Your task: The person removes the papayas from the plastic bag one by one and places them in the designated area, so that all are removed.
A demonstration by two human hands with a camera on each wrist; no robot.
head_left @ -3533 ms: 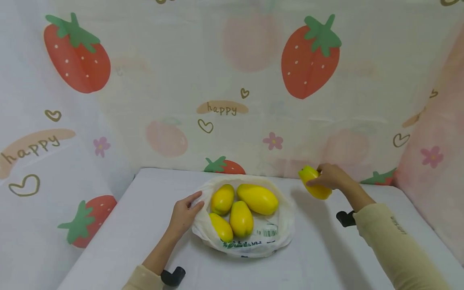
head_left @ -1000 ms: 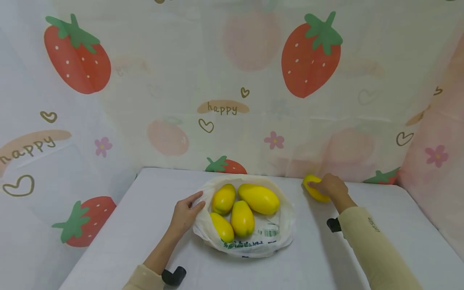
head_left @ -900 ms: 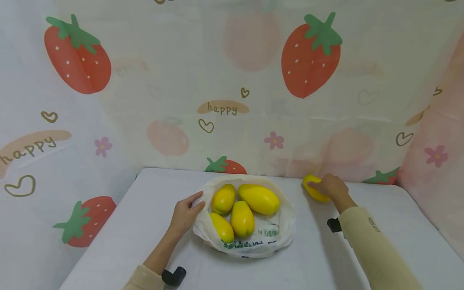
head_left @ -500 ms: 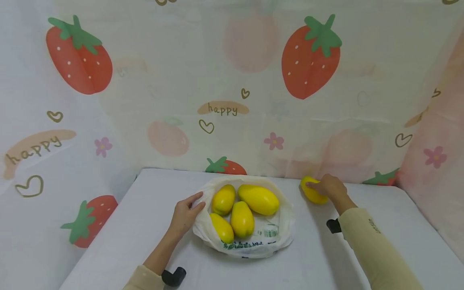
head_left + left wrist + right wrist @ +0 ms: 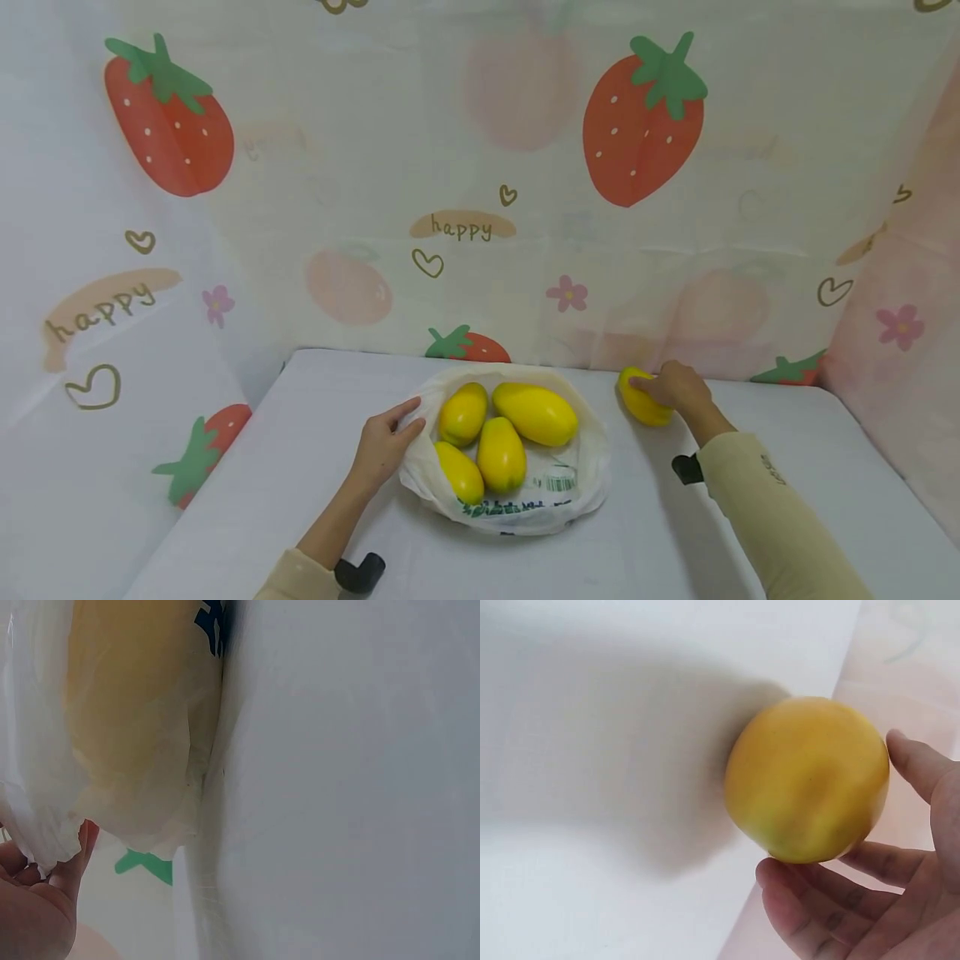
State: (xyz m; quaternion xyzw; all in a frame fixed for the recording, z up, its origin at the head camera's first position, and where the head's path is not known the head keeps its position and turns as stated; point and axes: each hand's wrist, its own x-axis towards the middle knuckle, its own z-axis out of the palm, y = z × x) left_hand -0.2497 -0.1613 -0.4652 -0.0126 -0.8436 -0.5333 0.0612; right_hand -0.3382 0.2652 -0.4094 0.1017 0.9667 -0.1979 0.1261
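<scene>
Near the back right of the table, my right hand (image 5: pixel 684 390) holds a yellow papaya (image 5: pixel 642 398). In the right wrist view its rounded end faces the camera, and the thumb and fingers (image 5: pixel 789 904) sit on opposite sides of the fruit, low over the white surface. My left hand (image 5: pixel 381 446) pinches the left rim of a white plastic bag (image 5: pixel 596 475) between thumb and fingers. Several more yellow papayas lie inside the open bag, one of them a papaya (image 5: pixel 501 454) in the middle. Through the bag's thin wall, the left wrist view shows a yellowish fruit (image 5: pixel 131 697).
The white table (image 5: pixel 300 467) reaches back to a cloth backdrop (image 5: pixel 360 125) printed with strawberries, hearts and lettering. A pinkish cloth wall (image 5: pixel 911 392) closes off the right side. Black wrist-worn pieces (image 5: pixel 362 572) stick out beside each forearm.
From a raised position, my right hand has lowered the papaya toward the table. Lately it has shifted slightly left and nearer with it. My left hand stays at the bag's rim.
</scene>
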